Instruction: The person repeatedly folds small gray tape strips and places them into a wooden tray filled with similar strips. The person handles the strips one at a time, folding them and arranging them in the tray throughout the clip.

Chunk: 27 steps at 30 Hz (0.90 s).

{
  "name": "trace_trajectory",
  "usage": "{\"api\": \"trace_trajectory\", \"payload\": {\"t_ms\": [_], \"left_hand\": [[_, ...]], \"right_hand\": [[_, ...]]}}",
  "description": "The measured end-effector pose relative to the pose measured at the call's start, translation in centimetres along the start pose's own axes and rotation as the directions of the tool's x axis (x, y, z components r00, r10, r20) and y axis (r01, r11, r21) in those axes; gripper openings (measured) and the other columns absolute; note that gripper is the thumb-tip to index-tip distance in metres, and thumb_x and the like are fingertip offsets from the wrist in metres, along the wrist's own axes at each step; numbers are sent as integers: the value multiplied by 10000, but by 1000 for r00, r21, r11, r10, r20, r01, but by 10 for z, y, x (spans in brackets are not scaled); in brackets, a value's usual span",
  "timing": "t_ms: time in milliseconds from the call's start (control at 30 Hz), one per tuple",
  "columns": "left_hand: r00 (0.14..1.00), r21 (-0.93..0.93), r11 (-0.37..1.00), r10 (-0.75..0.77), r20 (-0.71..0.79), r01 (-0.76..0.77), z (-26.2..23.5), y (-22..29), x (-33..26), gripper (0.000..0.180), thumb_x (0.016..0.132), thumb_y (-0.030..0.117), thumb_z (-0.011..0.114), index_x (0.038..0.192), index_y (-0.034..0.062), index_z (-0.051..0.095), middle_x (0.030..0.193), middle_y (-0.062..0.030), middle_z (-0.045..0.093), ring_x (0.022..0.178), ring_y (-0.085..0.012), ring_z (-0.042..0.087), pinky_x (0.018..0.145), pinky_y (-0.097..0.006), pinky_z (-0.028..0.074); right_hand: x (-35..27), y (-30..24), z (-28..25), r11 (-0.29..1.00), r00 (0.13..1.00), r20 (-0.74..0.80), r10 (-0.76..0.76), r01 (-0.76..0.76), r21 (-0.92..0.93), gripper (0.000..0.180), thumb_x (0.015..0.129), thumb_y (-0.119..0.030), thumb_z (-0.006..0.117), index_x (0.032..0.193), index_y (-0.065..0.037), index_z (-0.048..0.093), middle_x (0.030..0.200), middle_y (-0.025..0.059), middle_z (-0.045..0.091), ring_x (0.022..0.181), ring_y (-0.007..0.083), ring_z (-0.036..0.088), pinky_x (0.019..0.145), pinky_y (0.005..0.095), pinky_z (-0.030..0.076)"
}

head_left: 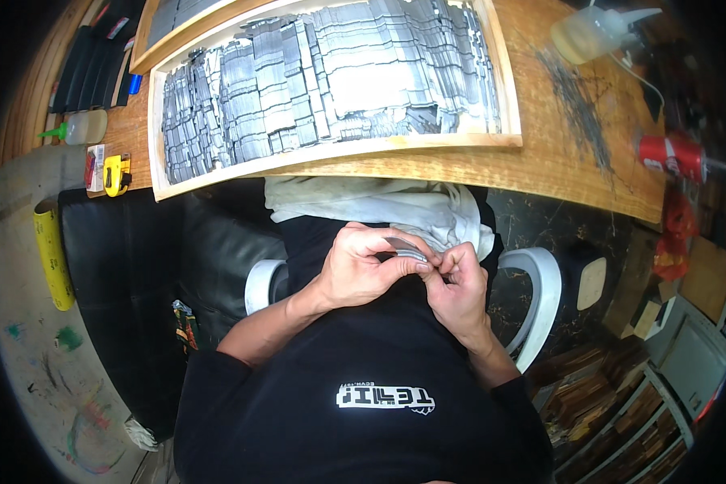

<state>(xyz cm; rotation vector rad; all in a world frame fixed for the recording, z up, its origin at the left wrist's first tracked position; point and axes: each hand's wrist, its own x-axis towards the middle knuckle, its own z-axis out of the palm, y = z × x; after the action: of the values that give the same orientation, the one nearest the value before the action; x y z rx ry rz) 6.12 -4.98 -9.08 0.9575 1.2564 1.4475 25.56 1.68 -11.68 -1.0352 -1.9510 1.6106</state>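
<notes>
Nearest the camera is the person's black shirt (pixel 315 363), with a white print across the chest. Above it, both hands meet over the lap. The left hand (pixel 355 266) pinches a thin grey piece (pixel 410 253) between thumb and fingers, the piece slanting toward the right hand (pixel 461 294). The right hand's fingers are drawn in narrow at the piece's far end, against the left fingertips; whether they grip it too cannot be told.

Just beyond the hands, a pale cloth (pixel 371 202) lies bunched over the lap, below the near edge of the worktop (pixel 492 165). White chair arms (pixel 539 298) stand on either side of the person.

On the worktop, a wooden frame (pixel 339 153) holds close rows of grey strips (pixel 274 89), its near left corner reaching the worktop's near edge. A second wooden frame (pixel 206 34) sits behind it, toward the far left. By the near left corner are a yellow tool (pixel 117 175), a small box (pixel 95 168) and a green-tipped bottle (pixel 85 127). Toward the right edge lie dark slivers (pixel 582 113), with a squeeze bottle (pixel 585 39) beyond them and a red can (pixel 669 156) right at that edge.
</notes>
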Motion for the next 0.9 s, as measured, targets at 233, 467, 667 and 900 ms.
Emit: {"api": "trace_trajectory", "payload": {"t_ms": [233, 467, 667, 900], "left_hand": [[998, -16, 999, -27, 58, 28, 6, 2, 3, 141, 902, -19, 790, 1036, -57, 776, 962, -154, 809, 910, -211, 794, 845, -313, 635], [982, -27, 1000, -7, 186, 13, 11, 14, 16, 1136, 717, 223, 991, 1615, -27, 342, 1448, -214, 629, 1355, -274, 601, 1165, -413, 434], [980, -8, 983, -185, 76, 186, 3, -12, 20, 661, 997, 208, 751, 1532, -46, 456, 1430, -230, 632, 1361, -299, 596, 1167, -411, 442], [943, -416, 854, -333, 28, 314, 15, -5, 34, 536, 1129, 385, 506, 1394, -76, 570, 1237, -190, 725, 1088, -233, 732, 955, -371, 590]], "right_hand": [[-4, 5, -6, 982, 986, -39, -164, 159, -106, 325, 923, 4, 805, 885, -21, 483, 871, 91, 722, 838, 87, 680, 729, 251, 560], [2, -7, -17, 972, 994, -103, -23, 46, 232, 417, 942, 13, 773, 766, -67, 404, 840, 181, 772, 792, 186, 775, 717, 318, 636], [34, 26, -37, 796, 937, 58, 345, -324, 512, 373, 963, 51, 718, 785, -61, 411, 894, 222, 761, 830, 222, 780, 688, 347, 664], [3, -13, -34, 733, 873, 276, 402, -487, 475, 342, 965, 59, 700, 816, -77, 425, 892, 224, 754, 802, 252, 789, 655, 334, 670]]}}
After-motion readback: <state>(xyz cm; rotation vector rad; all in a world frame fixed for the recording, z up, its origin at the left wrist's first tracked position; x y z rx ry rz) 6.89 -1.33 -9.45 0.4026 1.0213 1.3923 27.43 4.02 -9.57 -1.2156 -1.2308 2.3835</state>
